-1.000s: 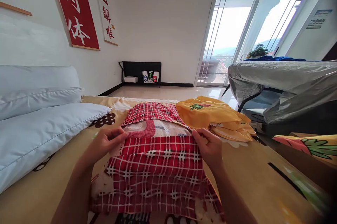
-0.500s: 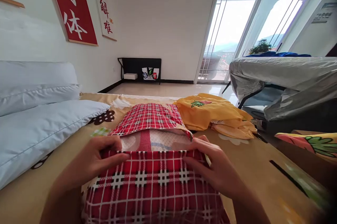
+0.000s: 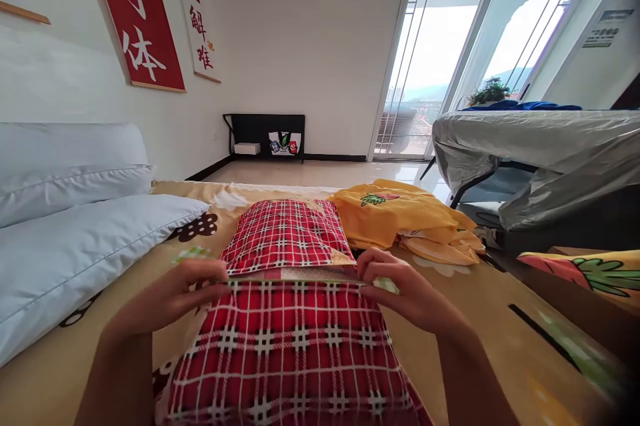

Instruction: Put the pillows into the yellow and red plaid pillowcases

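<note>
A red plaid pillowcase point(image 3: 300, 346) lies on the bed in front of me, its opening running crosswise between my hands. The left corner of the near flap's edge is pinched by my left hand point(image 3: 173, 296), thumb below and fingers above. At the right corner my right hand point(image 3: 407, 289) grips that same edge between thumb and fingers. A narrow strip of a pale patterned filling point(image 3: 305, 273) shows in the gap. Beyond it, the far part of the plaid case bulges up.
White pillows point(image 3: 100, 239) are stacked at left on the tan patterned bedsheet point(image 3: 115, 339). Crumpled yellow fabric point(image 3: 395, 209) lies beyond the case at right. At far right are a plastic-covered table point(image 3: 525, 133) and a yellow printed cloth point(image 3: 600, 273).
Both hands have drawn the near flap's edge away from me and stretched it wider. The gap has narrowed, so less of the pale filling shows.
</note>
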### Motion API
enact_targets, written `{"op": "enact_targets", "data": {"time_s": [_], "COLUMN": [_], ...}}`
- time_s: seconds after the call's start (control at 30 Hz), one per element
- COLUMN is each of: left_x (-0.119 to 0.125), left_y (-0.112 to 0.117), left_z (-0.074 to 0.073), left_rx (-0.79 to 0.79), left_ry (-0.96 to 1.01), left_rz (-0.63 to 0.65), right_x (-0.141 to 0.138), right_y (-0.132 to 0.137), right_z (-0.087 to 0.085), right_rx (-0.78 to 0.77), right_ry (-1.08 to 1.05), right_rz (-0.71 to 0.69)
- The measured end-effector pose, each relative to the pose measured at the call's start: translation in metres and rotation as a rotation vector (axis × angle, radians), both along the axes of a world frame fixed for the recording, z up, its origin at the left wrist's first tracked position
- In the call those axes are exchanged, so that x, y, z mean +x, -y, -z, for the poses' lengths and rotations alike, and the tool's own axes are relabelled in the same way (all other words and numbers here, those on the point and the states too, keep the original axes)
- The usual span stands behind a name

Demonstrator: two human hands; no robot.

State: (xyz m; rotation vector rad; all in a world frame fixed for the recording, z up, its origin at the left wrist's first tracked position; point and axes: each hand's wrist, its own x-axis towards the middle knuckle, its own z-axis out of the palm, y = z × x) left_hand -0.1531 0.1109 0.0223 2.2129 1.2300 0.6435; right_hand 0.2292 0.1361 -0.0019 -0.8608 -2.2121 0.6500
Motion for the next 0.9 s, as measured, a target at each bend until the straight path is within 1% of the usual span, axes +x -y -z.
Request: {"op": "enact_targets", "data": {"time_s": [0.07, 0.13, 0.2, 0.27, 0.3, 0.37, 0.43, 0.47, 0.53, 0.6, 0.67, 0.7, 0.77, 0.8, 0.83, 0.87, 0.9], "left_x": [0.017, 0.036, 0.051, 0.058, 0.057, 0.049, 0.034, 0.026, 0.010, -0.003, -0.009, -0.009, -0.005, -0.003, -0.002, -0.001, -0.003], "left_y": [-0.005, -0.015, -0.024, -0.032, -0.036, -0.041, -0.043, -0.042, -0.036, -0.023, -0.007, 0.000, 0.007, 0.005, -0.001, -0.010, -0.021], "left_z": [0.003, 0.010, 0.017, 0.023, 0.025, 0.027, 0.026, 0.025, 0.019, 0.011, 0.001, -0.004, -0.010, -0.009, -0.006, 0.000, 0.009], "left_rx": [-0.007, 0.007, 0.030, 0.070, 0.089, 0.112, 0.091, 0.058, -0.032, -0.108, -0.111, -0.087, -0.030, -0.016, -0.007, 0.005, 0.032], "left_ry": [0.106, 0.200, 0.234, 0.249, 0.257, 0.263, 0.235, 0.199, 0.090, -0.024, -0.061, -0.047, 0.019, 0.055, 0.100, 0.154, 0.217], "left_rz": [-0.076, -0.160, -0.207, -0.247, -0.275, -0.334, -0.353, -0.329, -0.214, -0.064, 0.026, 0.035, 0.000, -0.026, -0.068, -0.134, -0.242], "right_x": [-0.006, -0.016, -0.026, -0.033, -0.034, -0.030, -0.023, -0.020, -0.013, -0.008, -0.004, -0.002, 0.001, 0.001, 0.001, 0.001, 0.001], "right_y": [-0.007, -0.016, -0.023, -0.030, -0.034, -0.042, -0.047, -0.048, -0.045, -0.036, -0.025, -0.021, -0.019, -0.022, -0.027, -0.034, -0.042], "right_z": [0.006, 0.015, 0.026, 0.035, 0.039, 0.045, 0.046, 0.045, 0.040, 0.032, 0.024, 0.022, 0.022, 0.024, 0.028, 0.033, 0.039], "right_rx": [-0.040, -0.096, -0.100, -0.033, 0.003, 0.049, 0.058, 0.057, 0.029, -0.036, -0.104, -0.124, -0.137, -0.133, -0.125, -0.124, -0.134], "right_ry": [-0.176, -0.257, -0.206, -0.103, -0.068, -0.075, -0.141, -0.177, -0.233, -0.256, -0.262, -0.281, -0.364, -0.414, -0.453, -0.470, -0.463], "right_rz": [0.000, 0.047, 0.142, 0.277, 0.348, 0.465, 0.513, 0.513, 0.470, 0.372, 0.252, 0.214, 0.204, 0.233, 0.286, 0.360, 0.442]}}
